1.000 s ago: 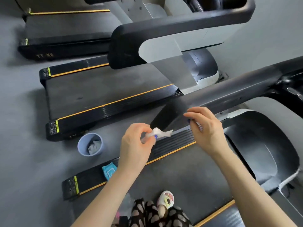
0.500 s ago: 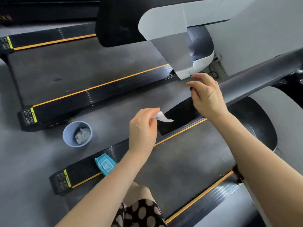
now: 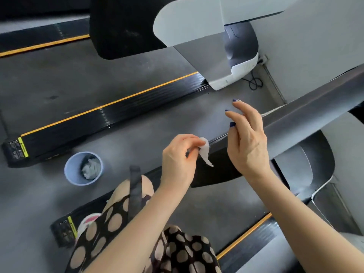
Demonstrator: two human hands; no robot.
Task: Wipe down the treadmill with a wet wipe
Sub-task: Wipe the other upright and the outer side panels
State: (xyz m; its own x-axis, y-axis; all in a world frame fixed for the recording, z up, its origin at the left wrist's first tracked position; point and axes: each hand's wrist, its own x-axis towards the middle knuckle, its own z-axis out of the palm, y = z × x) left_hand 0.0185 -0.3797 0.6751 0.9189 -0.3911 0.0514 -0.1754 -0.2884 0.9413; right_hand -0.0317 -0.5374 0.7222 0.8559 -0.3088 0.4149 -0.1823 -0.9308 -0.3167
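My left hand (image 3: 178,160) pinches a small white wet wipe (image 3: 204,152) between thumb and fingertips, and the wipe hangs down in a twisted strip. It is held just left of the treadmill's dark handrail (image 3: 307,117), which runs up to the right. My right hand (image 3: 247,140) hovers over that handrail with fingers spread and loosely bent, holding nothing. Below both hands lies the treadmill's grey belt (image 3: 222,205), edged by black side rails with yellow stripes.
A pale blue bin (image 3: 83,168) with crumpled wipes inside stands on the grey floor at the left. A second treadmill (image 3: 110,113) lies beyond it, its console overhead. My knee in a dotted skirt (image 3: 122,219) covers the near side rail. A cable (image 3: 254,80) lies on the floor.
The view has tilted down and my knee has risen, hiding the blue wipe packet on the side rail. My right hand has opened out above the handrail. The wipe now hangs downward.
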